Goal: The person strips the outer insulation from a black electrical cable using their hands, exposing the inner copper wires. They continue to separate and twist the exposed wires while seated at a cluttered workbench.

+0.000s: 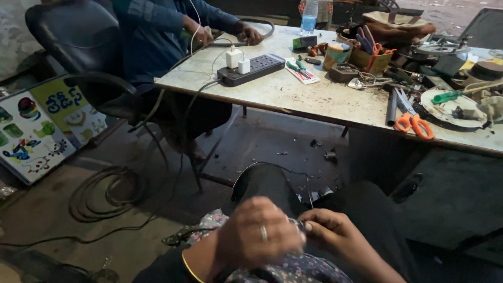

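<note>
From my head camera, both my hands sit low over my lap. My left hand (259, 236) (ring on one finger) is curled together around a small shiny piece (297, 225), and my right hand (335, 233) pinches the same piece from the other side, fingertips touching it. What the piece is, I cannot tell: it is mostly hidden. A thin wire (308, 188) runs up from it over my knee. Beyond, well apart, the surface (293, 94) carries a power strip (251, 69) and orange scissors (414, 123). Another person (157, 31) sits at its far end.
</note>
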